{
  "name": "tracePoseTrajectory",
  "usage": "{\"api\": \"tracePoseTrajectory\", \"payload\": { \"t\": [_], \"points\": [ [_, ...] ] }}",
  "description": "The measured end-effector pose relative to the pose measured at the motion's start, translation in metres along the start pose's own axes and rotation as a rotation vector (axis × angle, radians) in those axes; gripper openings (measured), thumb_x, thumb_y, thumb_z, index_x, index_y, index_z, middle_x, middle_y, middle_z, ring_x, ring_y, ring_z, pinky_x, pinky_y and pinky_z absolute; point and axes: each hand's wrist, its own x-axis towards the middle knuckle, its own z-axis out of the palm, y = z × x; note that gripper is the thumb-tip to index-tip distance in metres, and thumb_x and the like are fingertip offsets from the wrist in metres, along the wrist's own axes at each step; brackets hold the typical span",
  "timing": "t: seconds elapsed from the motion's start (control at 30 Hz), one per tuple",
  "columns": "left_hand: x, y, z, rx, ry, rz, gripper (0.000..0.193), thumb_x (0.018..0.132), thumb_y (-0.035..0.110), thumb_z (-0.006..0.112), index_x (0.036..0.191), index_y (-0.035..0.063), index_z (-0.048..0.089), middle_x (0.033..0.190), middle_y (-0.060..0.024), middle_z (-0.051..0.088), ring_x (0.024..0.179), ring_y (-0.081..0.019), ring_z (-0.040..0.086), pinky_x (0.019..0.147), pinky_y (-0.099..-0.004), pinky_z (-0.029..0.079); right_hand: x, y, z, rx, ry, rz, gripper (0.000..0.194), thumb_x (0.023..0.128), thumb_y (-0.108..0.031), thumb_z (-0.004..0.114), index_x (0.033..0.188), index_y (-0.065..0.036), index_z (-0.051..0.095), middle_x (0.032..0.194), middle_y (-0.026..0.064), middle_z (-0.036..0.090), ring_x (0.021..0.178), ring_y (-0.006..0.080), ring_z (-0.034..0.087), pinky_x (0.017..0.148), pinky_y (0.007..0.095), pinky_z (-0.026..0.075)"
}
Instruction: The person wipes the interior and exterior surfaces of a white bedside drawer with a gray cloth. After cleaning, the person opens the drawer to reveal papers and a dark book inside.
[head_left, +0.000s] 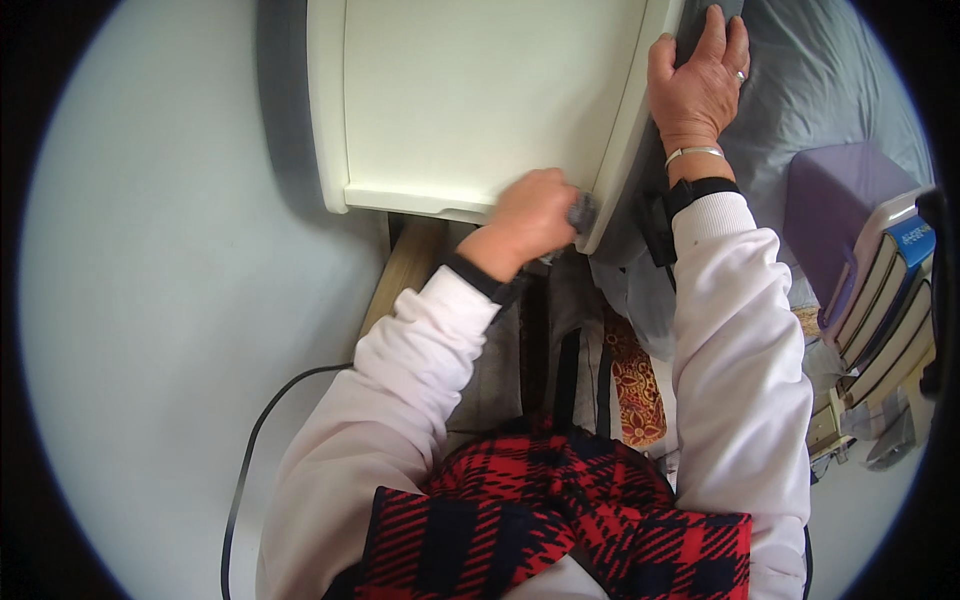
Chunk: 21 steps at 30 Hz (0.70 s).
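My left hand (529, 210) is closed around a dark grey bunched cloth or pad (582, 213), mostly hidden in the fist. It sits at the lower right corner of a white panel (487, 97), which looks like a drawer or door front with a shallow notch in its bottom edge. The hand is slightly blurred. Higher up, my right hand (697, 90) lies against the grey side (686, 37) of the same unit, fingers spread and holding nothing. A ring and a bracelet show on that hand and wrist.
A pale wall (150, 262) stands close on the left, with a black cable (251, 442) before it. At right are grey fabric (810, 82), a purple book holder (832, 217) and several books (874, 300). Below the panel are a wooden strip (405, 262) and patterned red fabric (637, 390).
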Motion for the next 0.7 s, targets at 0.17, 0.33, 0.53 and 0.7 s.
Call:
{"api": "tracePoseTrajectory", "payload": {
  "t": [0.17,0.33,0.53,0.7],
  "points": [
    [0.005,0.021,0.001,0.078,-0.271,-0.151,0.021,0.059,0.013,0.067,0.078,0.0049,0.063,0.085,-0.0127,0.057,0.087,-0.0335,0.056,0.073,-0.0423,0.048,-0.005,0.004,0.026,-0.046,-0.030,-0.053,0.060,0.077,-0.028,0.056,0.131,-0.007,0.041,0.138,0.0206,0.035,0.125,0.0394,0.035,0.101,0.0439,0.035],
    [-0.028,0.025,-0.018,-0.280,-0.152,-0.195,0.029,0.057,0.012,0.068,0.086,0.0079,0.064,0.085,-0.0109,0.056,0.087,-0.0323,0.057,0.076,-0.0393,0.048,0.000,0.019,0.046,-0.054,-0.002,-0.117,0.061,0.078,-0.035,0.055,0.132,-0.011,0.042,0.138,0.0196,0.035,0.126,0.0380,0.035,0.101,0.0438,0.036],
    [0.022,-0.020,-0.043,-0.236,0.773,-0.084,0.044,0.060,-0.001,0.073,0.101,0.0100,0.062,0.096,-0.0057,0.059,0.089,-0.0236,0.061,0.077,-0.0309,0.051,-0.003,0.025,0.048,-0.070,-0.003,-0.114,0.061,0.078,-0.036,0.055,0.132,-0.011,0.042,0.139,0.0193,0.035,0.126,0.0378,0.035,0.101,0.0435,0.035],
    [0.040,-0.003,-0.009,0.043,0.434,0.001,0.040,0.060,0.004,0.069,0.098,0.0127,0.062,0.094,-0.0053,0.058,0.085,-0.0280,0.059,0.070,-0.0363,0.050,0.000,0.023,0.049,-0.065,-0.006,-0.109,0.061,0.078,-0.035,0.056,0.132,-0.010,0.042,0.139,0.0192,0.035,0.126,0.0376,0.035,0.101,0.0433,0.036]
  ]
}}
